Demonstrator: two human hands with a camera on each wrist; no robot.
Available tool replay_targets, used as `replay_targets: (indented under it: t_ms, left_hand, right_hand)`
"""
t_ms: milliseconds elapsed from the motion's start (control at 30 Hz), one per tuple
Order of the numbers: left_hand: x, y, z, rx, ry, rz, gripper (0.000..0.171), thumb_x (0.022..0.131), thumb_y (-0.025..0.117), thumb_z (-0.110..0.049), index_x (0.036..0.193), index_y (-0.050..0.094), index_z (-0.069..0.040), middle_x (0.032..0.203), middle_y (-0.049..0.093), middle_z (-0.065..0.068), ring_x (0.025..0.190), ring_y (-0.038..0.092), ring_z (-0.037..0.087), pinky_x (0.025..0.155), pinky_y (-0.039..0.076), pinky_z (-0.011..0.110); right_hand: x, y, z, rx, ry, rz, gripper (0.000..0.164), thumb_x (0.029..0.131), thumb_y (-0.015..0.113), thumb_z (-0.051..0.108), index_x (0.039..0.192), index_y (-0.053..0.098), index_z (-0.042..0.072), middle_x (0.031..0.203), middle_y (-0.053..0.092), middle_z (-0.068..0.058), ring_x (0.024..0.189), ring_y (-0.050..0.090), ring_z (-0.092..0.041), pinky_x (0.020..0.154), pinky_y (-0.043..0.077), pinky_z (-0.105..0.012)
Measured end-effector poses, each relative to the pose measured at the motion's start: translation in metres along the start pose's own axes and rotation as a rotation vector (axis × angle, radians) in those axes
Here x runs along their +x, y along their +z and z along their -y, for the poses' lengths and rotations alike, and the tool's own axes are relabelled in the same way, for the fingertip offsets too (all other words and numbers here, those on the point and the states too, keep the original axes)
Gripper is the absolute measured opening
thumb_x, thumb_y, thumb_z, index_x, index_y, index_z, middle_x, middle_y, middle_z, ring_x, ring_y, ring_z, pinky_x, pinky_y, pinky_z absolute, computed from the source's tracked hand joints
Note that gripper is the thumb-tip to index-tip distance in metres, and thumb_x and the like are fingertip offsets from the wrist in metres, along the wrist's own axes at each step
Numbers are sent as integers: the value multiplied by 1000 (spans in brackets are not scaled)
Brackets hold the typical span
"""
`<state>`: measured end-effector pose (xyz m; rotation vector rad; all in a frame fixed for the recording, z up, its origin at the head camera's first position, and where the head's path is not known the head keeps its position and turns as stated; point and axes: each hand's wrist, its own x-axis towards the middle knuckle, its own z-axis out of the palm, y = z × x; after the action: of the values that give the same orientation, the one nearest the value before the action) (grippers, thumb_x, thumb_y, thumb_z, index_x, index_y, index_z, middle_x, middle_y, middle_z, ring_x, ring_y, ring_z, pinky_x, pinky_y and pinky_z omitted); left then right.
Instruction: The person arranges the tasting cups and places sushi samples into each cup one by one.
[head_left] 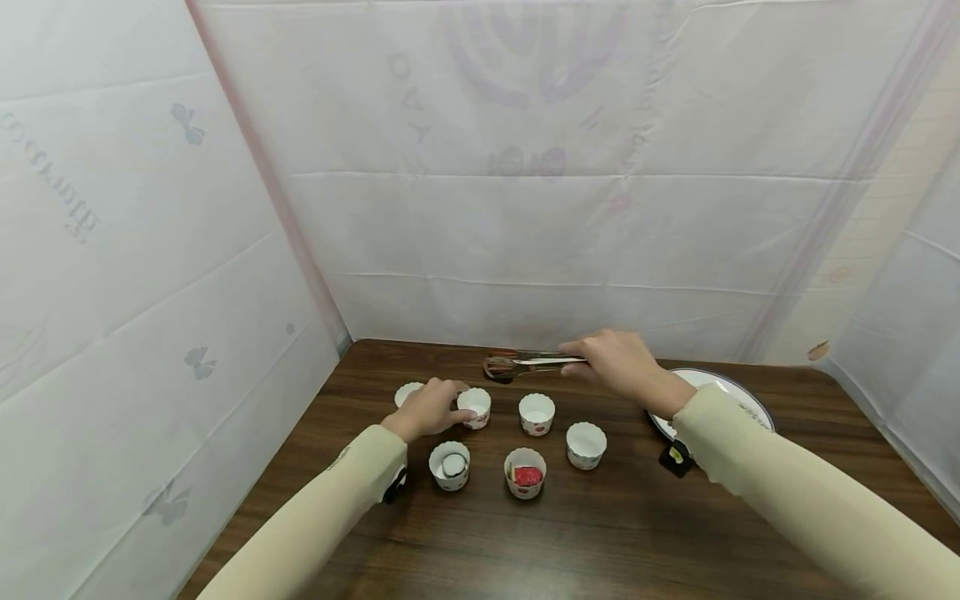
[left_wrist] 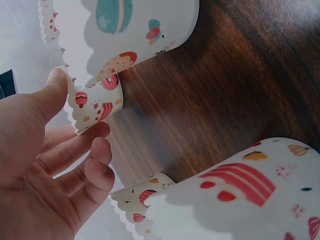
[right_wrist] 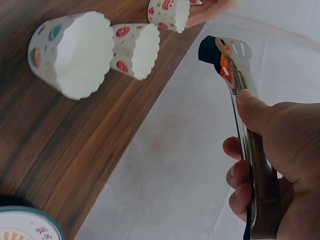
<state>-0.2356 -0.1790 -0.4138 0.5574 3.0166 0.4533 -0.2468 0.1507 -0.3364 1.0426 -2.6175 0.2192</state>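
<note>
My left hand [head_left: 431, 408] holds a small white paper baking cup [head_left: 476, 419] at the back, its thumb and fingers at opposite sides of the scalloped rim. The left wrist view shows the thumb on the printed cup [left_wrist: 92, 102]. High over the back of the table, my right hand [head_left: 611, 358] grips metal tongs [head_left: 536, 363]. Between the slotted tips of the tongs [right_wrist: 255, 175] sits a small dark piece with orange [right_wrist: 208, 50], whose kind I cannot tell. Nearer me, one baking cup [head_left: 438, 481] contains a round white piece [head_left: 453, 465]; another [head_left: 525, 492] contains a red piece [head_left: 527, 476].
Right of the held cup stand two more baking cups [head_left: 537, 421], [head_left: 586, 454] with white insides. Another cup [head_left: 406, 392] is partly hidden behind my left hand. A rimmed plate [head_left: 738, 392] lies under my right forearm. White sheeting [head_left: 525, 250] closes off the wooden table's back.
</note>
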Motion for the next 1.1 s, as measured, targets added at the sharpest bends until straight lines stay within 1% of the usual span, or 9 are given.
replay_targets:
  t_ms: [100, 267, 400, 533, 633, 733, 867, 967, 1100]
  left_hand:
    - [1, 0, 0, -6, -1, 5, 52, 97, 74, -34, 137, 63, -4, 115, 72, 12, 95, 70, 23, 71, 57, 39]
    - [2, 1, -1, 1, 3, 8, 52, 97, 73, -34, 138, 63, -4, 115, 72, 11, 92, 70, 21, 71, 57, 38]
    - [2, 1, -1, 4, 2, 6, 51, 97, 73, -34, 135, 64, -2, 107, 72, 11, 86, 70, 20, 71, 58, 39]
    - [2, 0, -3, -8, -2, 8, 46, 96, 74, -32, 130, 65, -2, 97, 71, 8, 78, 67, 17, 66, 56, 38]
    - [2, 0, -3, -7, -4, 8, 46, 97, 74, -32, 130, 65, -3, 99, 71, 8, 80, 68, 17, 67, 56, 38]
    - [3, 1, -3, -9, -3, 12, 48, 97, 74, -33, 132, 64, -2, 102, 72, 10, 82, 69, 19, 69, 57, 38]
    - [3, 2, -3, -14, -12, 21, 54, 97, 74, -35, 137, 61, 0, 105, 72, 11, 83, 69, 19, 68, 56, 38]
    - [4, 2, -3, -14, -29, 22, 58, 97, 74, -36, 140, 59, 1, 110, 71, 12, 86, 69, 20, 71, 57, 39]
    - [4, 3, -3, -33, -41, 24, 56, 96, 74, -36, 138, 61, -1, 104, 71, 9, 78, 66, 16, 69, 55, 37]
  right_hand:
    - [5, 4, 5, 10, 2, 18, 37, 96, 72, 37, 129, 74, 19, 117, 76, -4, 96, 73, -29, 52, 51, -38]
    - [9, 10, 12, 25, 0, 42, 37, 97, 72, 38, 129, 74, 19, 120, 75, -3, 97, 74, -27, 51, 51, -35]
    - [9, 14, 17, 36, -16, 39, 36, 96, 73, 35, 128, 74, 19, 118, 75, -3, 97, 74, -26, 53, 52, -37]
    - [9, 17, 19, 44, -15, 52, 34, 96, 74, 32, 128, 74, 19, 117, 76, -2, 96, 73, -26, 56, 54, -40]
    - [8, 20, 19, 50, -10, 67, 34, 97, 74, 31, 129, 74, 20, 116, 75, -2, 96, 73, -26, 57, 54, -40]
    - [6, 23, 19, 54, -6, 75, 35, 97, 73, 32, 130, 73, 20, 116, 75, -2, 92, 72, -25, 53, 51, -37]
    - [6, 26, 19, 65, -8, 77, 35, 98, 72, 30, 131, 73, 19, 117, 75, -4, 82, 71, -22, 46, 42, -30]
    - [6, 26, 20, 65, -16, 76, 35, 98, 72, 30, 131, 73, 19, 117, 75, -4, 81, 71, -22, 45, 39, -28]
    - [5, 29, 21, 62, -24, 73, 35, 98, 72, 31, 131, 73, 19, 119, 75, -4, 82, 71, -22, 44, 38, -27]
